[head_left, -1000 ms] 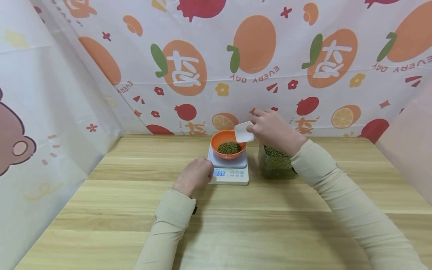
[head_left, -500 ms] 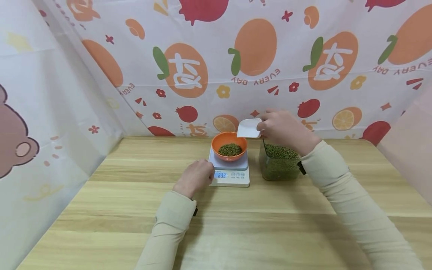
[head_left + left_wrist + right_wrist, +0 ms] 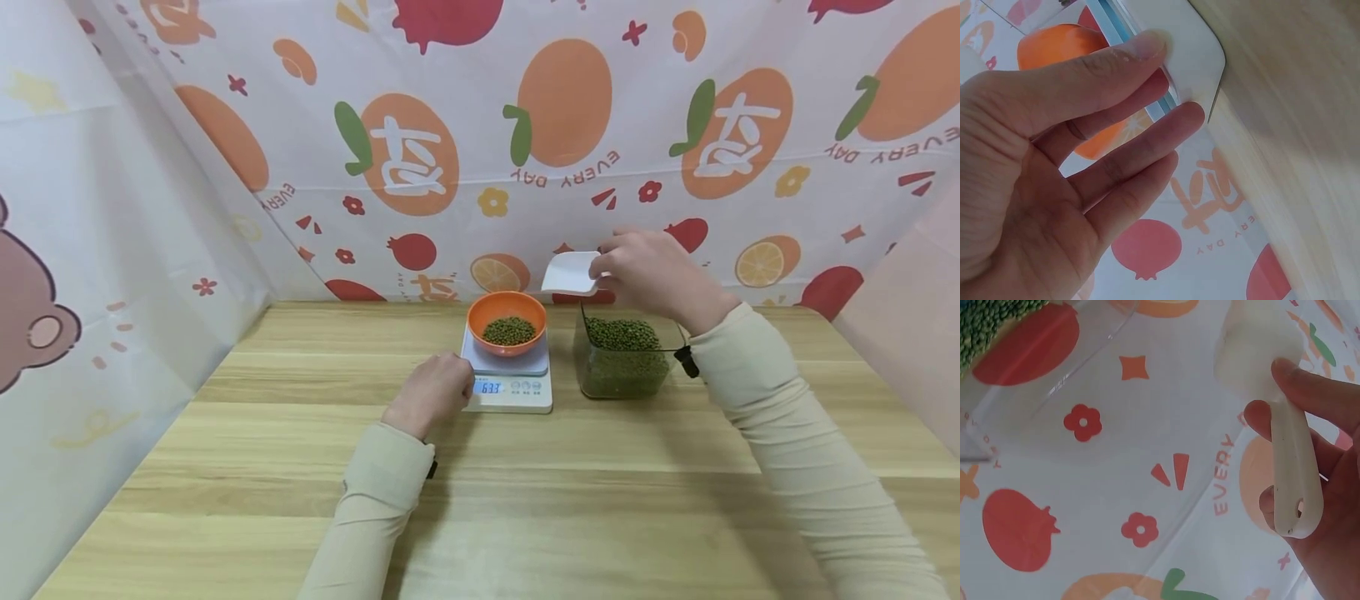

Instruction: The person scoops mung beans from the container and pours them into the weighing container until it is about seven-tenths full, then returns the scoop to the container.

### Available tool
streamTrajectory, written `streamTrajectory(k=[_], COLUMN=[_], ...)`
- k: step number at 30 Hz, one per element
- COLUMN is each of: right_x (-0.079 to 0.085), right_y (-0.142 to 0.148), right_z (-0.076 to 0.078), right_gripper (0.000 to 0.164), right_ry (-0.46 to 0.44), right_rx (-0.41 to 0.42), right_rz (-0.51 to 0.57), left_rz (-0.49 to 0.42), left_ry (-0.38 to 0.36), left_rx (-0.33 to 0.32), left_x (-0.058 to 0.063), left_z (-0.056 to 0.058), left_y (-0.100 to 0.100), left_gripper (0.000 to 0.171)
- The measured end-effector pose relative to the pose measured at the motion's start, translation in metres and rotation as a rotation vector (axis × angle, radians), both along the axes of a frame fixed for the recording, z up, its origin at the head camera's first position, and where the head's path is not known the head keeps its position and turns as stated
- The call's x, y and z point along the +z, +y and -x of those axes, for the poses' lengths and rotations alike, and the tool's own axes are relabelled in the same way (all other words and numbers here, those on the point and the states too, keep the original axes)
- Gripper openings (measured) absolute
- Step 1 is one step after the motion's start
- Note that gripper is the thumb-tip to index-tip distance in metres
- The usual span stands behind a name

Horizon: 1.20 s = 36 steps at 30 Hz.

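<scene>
My right hand (image 3: 648, 271) grips a white scoop (image 3: 572, 273) by its handle, above and to the left of the clear container. In the right wrist view the fingers curl round the scoop's handle (image 3: 1294, 462), thumb at its neck. An orange bowl (image 3: 480, 310) sits on the white kitchen scale (image 3: 532, 404), with green mung beans (image 3: 510, 331) in it. The scale's display (image 3: 490, 388) reads 63.3. My left hand (image 3: 431, 392) holds the scale's left edge; in the left wrist view the thumb and fingertips touch its corner (image 3: 1194, 59).
A clear rectangular container (image 3: 626, 379) filled with mung beans (image 3: 622, 333) stands to the right of the scale. The wooden table (image 3: 525, 517) ends at the back against a fruit-printed cloth (image 3: 465, 67). Another cloth (image 3: 150, 208) hangs on the left.
My right hand has moved right with the scoop, away from over the bowl and toward the container. The scoop has turned more level. The left hand and the reading stay the same.
</scene>
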State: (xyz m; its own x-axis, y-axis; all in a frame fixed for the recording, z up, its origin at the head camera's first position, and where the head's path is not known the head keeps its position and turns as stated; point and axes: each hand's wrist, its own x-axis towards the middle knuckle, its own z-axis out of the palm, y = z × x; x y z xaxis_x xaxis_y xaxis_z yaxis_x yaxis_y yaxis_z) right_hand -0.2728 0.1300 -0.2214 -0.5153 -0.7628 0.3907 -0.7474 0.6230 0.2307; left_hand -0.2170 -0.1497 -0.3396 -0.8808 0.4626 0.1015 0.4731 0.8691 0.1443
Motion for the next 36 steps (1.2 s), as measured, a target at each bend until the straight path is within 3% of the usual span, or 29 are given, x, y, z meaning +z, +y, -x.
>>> streamTrajectory(k=[10,36], right_x=[0.016,0.024], right_y=[0.010,0.022], right_z=[-0.002,-0.004], right_gripper=[0.011,0.009], right_ry=[-0.051,-0.223], right_rx=[-0.039,-0.171], right_rz=[-0.020,-0.076], left_rz=[0.001,-0.001], left_ry=[0.008,-0.011], left_rx=[-0.011,-0.002], left_x=[0.001,-0.001], left_z=[0.002,0.002], left_y=[0.000,0.000], left_gripper=[0.035,0.035])
